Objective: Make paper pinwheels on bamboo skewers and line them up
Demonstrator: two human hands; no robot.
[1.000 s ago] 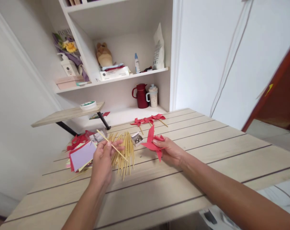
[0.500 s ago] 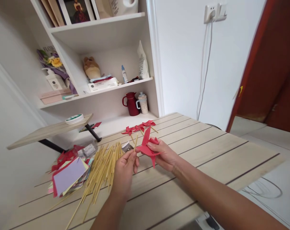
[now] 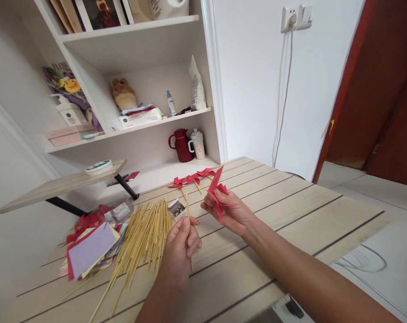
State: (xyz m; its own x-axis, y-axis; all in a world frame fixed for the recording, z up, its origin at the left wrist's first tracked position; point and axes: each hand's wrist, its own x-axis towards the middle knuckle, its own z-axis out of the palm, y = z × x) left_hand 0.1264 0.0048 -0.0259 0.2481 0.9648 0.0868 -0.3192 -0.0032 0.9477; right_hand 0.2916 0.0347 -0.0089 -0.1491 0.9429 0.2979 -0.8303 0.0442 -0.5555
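My left hand [image 3: 182, 244] grips a thin bamboo stick [image 3: 188, 207] that stands almost upright above the wooden table [image 3: 291, 211]. My right hand [image 3: 228, 211] pinches a folded red paper pinwheel [image 3: 217, 190], held on edge a little to the right of the stick's tip. Stick and pinwheel are close but apart. A loose pile of bamboo sticks [image 3: 139, 237] lies to the left of my left hand. A small open box of pins [image 3: 176, 209] sits just behind the stick.
Finished red pinwheels on sticks [image 3: 190, 179] lie at the table's far edge. A stack of coloured paper sheets [image 3: 89, 249] lies at the left. Behind are white shelves with a red jug [image 3: 181, 146] and a cup [image 3: 198, 144]. A cable [image 3: 280, 107] hangs from a wall socket.
My left hand picked one stick off the pile, carried it right and turned it upright. The right hand tilted the pinwheel on edge. The camera view swung left and up.
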